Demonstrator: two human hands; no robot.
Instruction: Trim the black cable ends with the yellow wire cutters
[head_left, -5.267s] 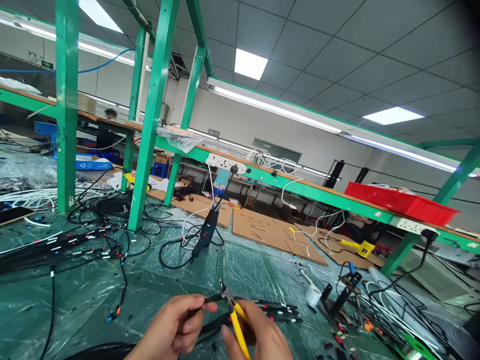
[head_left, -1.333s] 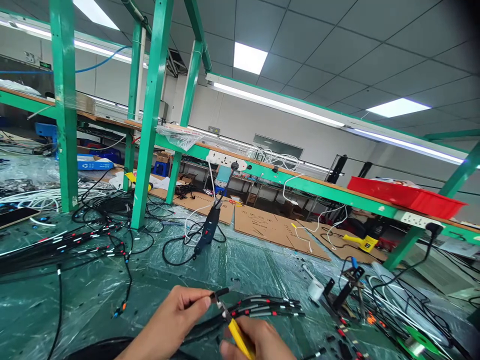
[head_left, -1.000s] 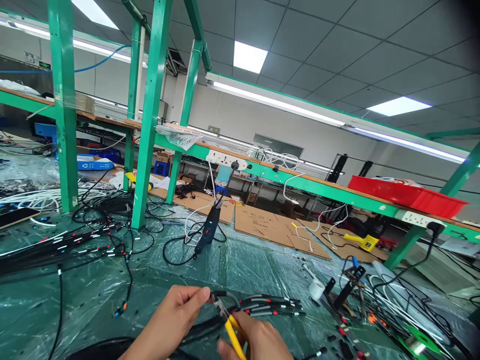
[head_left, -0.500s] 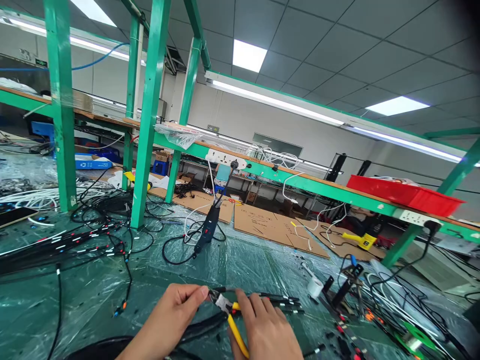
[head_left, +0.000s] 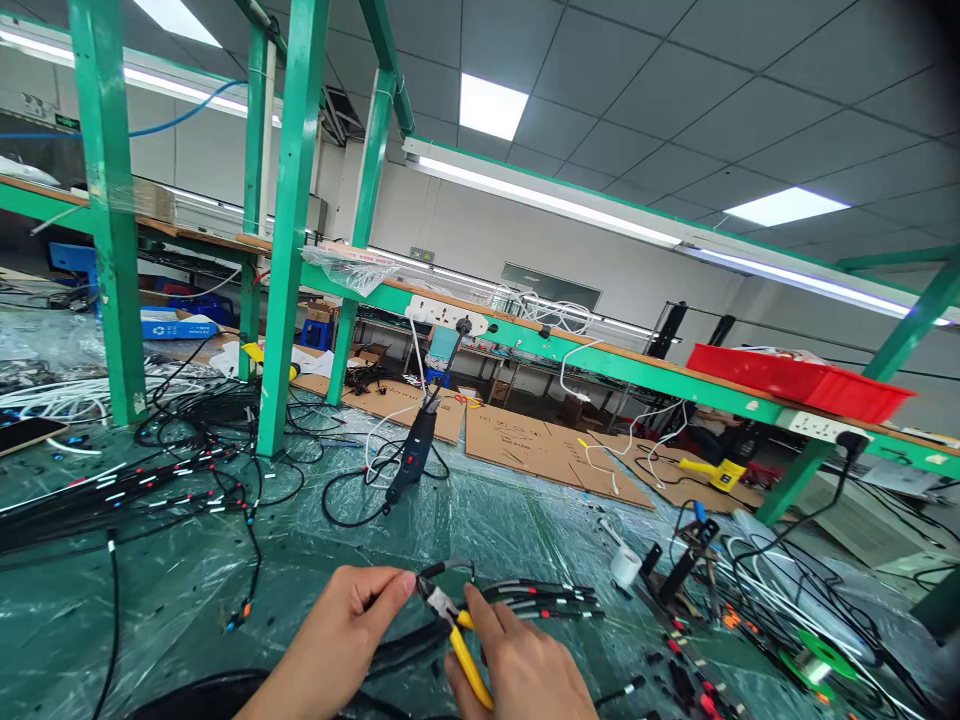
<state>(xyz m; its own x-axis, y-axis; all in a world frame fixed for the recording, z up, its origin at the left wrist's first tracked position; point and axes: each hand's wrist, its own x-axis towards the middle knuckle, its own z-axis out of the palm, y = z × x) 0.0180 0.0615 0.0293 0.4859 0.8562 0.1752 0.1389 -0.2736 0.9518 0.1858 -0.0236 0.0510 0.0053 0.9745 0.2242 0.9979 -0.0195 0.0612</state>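
Note:
My right hand (head_left: 521,650) is wrapped round yellow-handled cutting pliers (head_left: 470,664), whose metal jaws point up and to the left. Between thumb and forefinger, my left hand (head_left: 341,630) pinches the end of a thin black cable (head_left: 450,565) right at the jaws. This cable arches over the pliers toward my right fingers. Whether the jaws are closed on it, I cannot tell. Just behind my right hand lies a bundle of black cables (head_left: 555,592) with red and white marks. More black cable lies under my wrists.
A black handheld tool (head_left: 414,455) with a cord stands upright behind my hands. Tangled cables (head_left: 187,480) cover the left side. At right are a white roll (head_left: 625,566), a black metal fixture (head_left: 686,560) and a green wire spool (head_left: 817,662). Green posts (head_left: 289,250) rise from the film-covered table.
My right hand and the pliers have shifted slightly left and down. The cable's arch above the pliers now shows more clearly. The whole view has moved a little.

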